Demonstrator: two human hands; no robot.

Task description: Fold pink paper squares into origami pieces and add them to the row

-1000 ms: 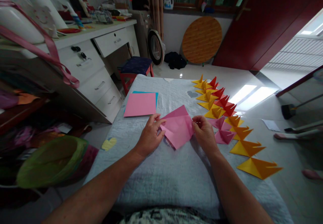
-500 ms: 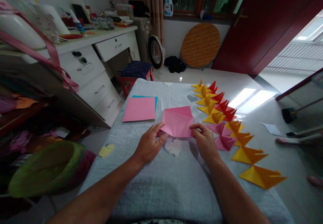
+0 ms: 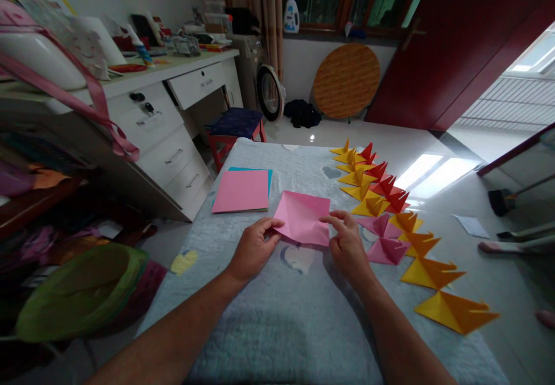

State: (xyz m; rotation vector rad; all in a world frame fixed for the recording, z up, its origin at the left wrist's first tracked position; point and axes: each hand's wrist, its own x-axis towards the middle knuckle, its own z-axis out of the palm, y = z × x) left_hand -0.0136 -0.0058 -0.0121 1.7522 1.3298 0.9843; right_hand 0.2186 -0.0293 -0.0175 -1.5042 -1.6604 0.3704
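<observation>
A creased pink square of origami paper (image 3: 302,217) is held just above the cloth-covered table. My left hand (image 3: 255,247) pinches its left corner between thumb and fingers. At the right edge, my right hand (image 3: 348,240) has a fingertip over the paper, with the thumb tucked below and partly hidden. Left of the sheet lies a stack of paper (image 3: 241,191), pink on top with blue showing behind. Right of my right hand stand folded pink cranes (image 3: 388,247), close to its knuckles.
Rows of folded yellow cranes (image 3: 370,203), red cranes (image 3: 392,191) and orange-yellow cranes (image 3: 455,311) run along the table's right side. A pale blue cloth (image 3: 277,315) covers the table. A stool (image 3: 238,123) stands beyond its far left corner, and a green-rimmed bin (image 3: 82,292) is at the left.
The pink sheet has turned slightly and tilted, its right side now nearer me. My right hand's fingers have shifted on its edge; my left hand still grips the left corner.
</observation>
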